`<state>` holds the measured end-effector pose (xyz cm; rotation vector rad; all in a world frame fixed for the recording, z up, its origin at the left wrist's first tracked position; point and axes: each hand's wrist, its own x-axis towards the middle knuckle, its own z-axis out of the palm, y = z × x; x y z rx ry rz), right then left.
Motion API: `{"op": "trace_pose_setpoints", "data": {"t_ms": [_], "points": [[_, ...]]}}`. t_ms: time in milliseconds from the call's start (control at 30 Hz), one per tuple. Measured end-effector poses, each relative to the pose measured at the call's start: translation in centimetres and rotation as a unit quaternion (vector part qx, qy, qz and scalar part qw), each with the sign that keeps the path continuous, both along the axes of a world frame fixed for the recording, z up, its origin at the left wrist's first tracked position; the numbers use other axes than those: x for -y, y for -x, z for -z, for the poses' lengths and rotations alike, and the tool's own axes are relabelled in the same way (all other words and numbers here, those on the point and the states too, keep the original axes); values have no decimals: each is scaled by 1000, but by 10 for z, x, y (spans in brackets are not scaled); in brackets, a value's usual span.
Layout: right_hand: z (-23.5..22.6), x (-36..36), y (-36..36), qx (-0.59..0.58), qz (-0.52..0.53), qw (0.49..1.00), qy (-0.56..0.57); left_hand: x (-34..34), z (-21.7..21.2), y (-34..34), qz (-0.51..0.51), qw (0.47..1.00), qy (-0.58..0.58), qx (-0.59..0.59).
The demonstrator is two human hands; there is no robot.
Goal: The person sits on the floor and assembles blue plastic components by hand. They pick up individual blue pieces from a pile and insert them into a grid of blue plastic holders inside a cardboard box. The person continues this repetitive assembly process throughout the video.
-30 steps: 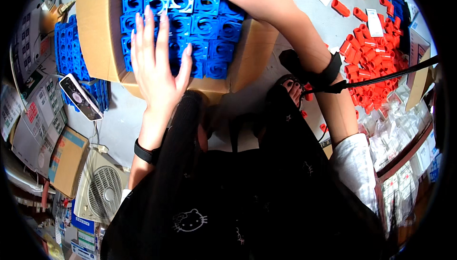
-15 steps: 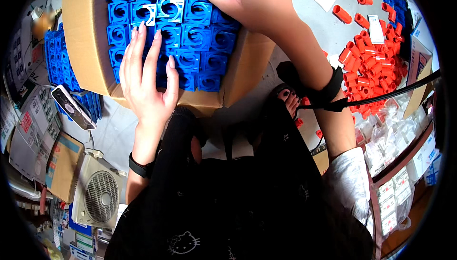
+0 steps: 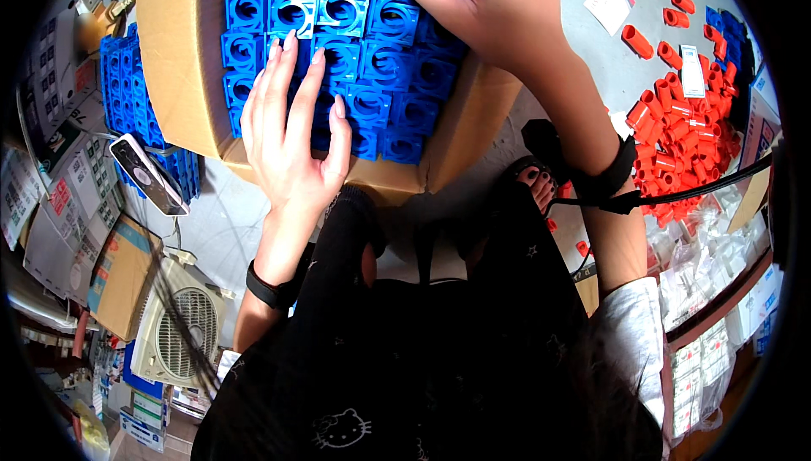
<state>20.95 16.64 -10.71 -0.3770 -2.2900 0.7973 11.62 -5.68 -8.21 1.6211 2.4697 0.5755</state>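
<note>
Rows of blue plastic parts with round holes (image 3: 340,10) fill an open cardboard box (image 3: 173,64) in front of me. My left hand (image 3: 291,136) lies over the near rows, palm down. Its fingers are spread, and their tips touch the blue parts. Over the box's far right portion reaches my right hand (image 3: 486,5), its thumb stretched left against the blue parts. The upper picture edge cuts off most of its other fingers, so any hold they have is hidden.
Red plastic tubes (image 3: 676,136) lie heaped on the floor at right, near clear plastic bags (image 3: 701,258). A black cable (image 3: 710,187) runs from my right wrist. At left are stacked blue parts (image 3: 127,89), a phone-like device (image 3: 148,174) and a box fan (image 3: 182,326).
The whole view has shifted, so the box and surroundings appear farther right. Both hands keep about the same places on the blue parts.
</note>
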Motion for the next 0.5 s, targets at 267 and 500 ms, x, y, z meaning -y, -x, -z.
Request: {"op": "trace_pose_setpoints", "data": {"t_ms": [267,500], "points": [[0,0,0,-10,-7,1000,5,2,0,0,-3,1000,-12,3],[-1,0,-1,-9,-10,1000,4,3,0,0,-9,1000,-12,-4]]}}
